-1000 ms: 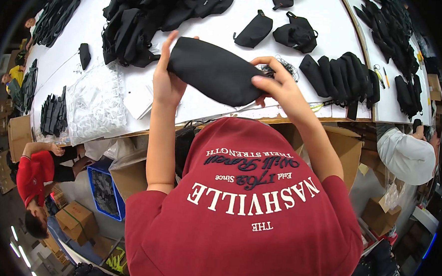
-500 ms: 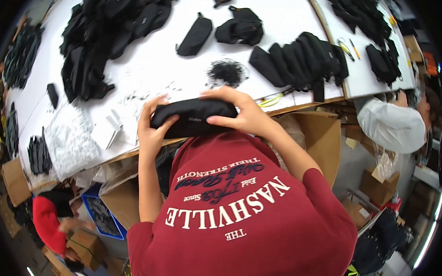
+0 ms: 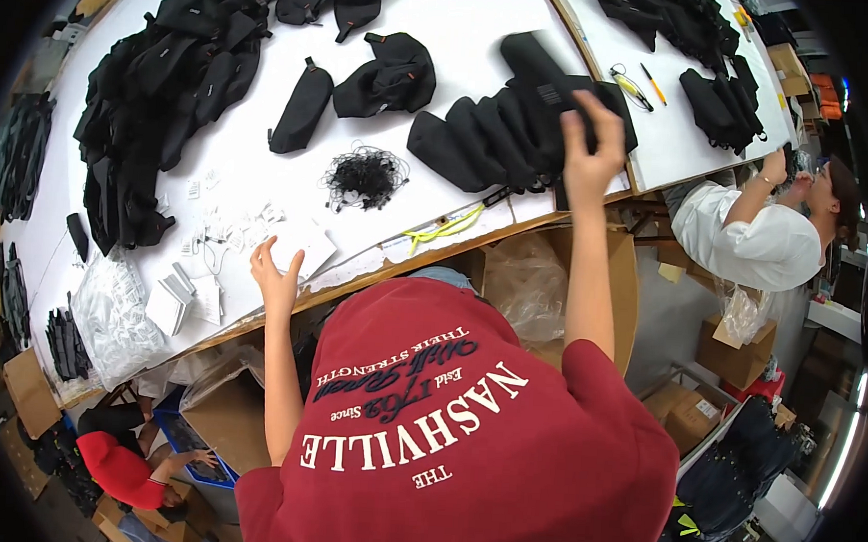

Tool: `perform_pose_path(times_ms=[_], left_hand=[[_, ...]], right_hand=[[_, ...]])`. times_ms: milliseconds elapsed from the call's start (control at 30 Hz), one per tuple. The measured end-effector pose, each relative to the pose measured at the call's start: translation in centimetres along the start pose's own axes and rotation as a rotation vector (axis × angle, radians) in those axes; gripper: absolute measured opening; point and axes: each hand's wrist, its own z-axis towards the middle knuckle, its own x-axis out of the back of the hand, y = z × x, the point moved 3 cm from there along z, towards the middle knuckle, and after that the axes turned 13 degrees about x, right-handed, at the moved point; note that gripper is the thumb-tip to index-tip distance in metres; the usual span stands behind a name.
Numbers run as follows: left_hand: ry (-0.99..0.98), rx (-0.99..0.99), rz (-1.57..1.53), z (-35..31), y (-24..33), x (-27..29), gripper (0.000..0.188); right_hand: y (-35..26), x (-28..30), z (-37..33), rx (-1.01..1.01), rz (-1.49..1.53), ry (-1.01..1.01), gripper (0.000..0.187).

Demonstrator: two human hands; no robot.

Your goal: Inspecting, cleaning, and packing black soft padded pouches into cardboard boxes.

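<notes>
My right hand [image 3: 595, 152] is stretched out over a row of black zip pouches [image 3: 480, 141], fingers apart. Its fingertips overlap the near end of one black pouch [image 3: 535, 65], blurred by motion and tilted over the row; any grip there is hard to make out. My left hand [image 3: 279, 275] hangs by the table's front edge, fingers spread and nothing in them. White cards [image 3: 319, 250] lie beside it, with small white tags [image 3: 235, 223] scattered beyond. A tangle of thin black cords [image 3: 365, 177] sits between the hands, farther back.
A large heap of black pouches [image 3: 158, 100] covers the table's left. A single pouch [image 3: 301, 107] and a crumpled one [image 3: 390, 72] lie mid-table. A clear plastic bag [image 3: 113, 303] sits front left. A person in white [image 3: 750, 234] is at right, another in red [image 3: 124, 471] lower left.
Both hands were around a black pouch in front of my shirt. My right hand has swung out right with the pouch to the row; my left has let go and moved slightly left.
</notes>
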Motion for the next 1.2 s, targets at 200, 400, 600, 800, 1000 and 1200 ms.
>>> perform_pose_path(times_ms=[200,400,600,800,1000,1200], left_hand=[[0.093,0.063,0.159,0.7,-2.1,-2.7,0.066],[0.082,0.111,0.149,1.4,-1.3,-2.8,0.073],[0.191,-0.050,0.260,2.4,-0.4,-1.6,0.048],[0.051,0.065,0.038,2.3,-1.4,0.7,0.035],[-0.071,0.216,-0.412,1.9,-4.6,3.1,0.041],[-0.134,0.393,-0.776,0.0,-4.9,7.1,0.034]], right_hand=[[18.7,2.7,-4.7,-0.301,-0.361,-0.315,0.039],[11.2,-1.0,-4.6,-0.101,-0.447,-0.190,0.022],[-2.6,-12.7,-12.1,-0.153,0.397,-0.726,0.008],[-9.6,-20.5,-16.0,0.098,0.415,-0.927,0.006],[-11.7,-25.3,-17.8,0.183,0.203,-0.978,0.009],[-12.0,-22.9,-12.9,-0.056,0.302,-0.987,0.017]])
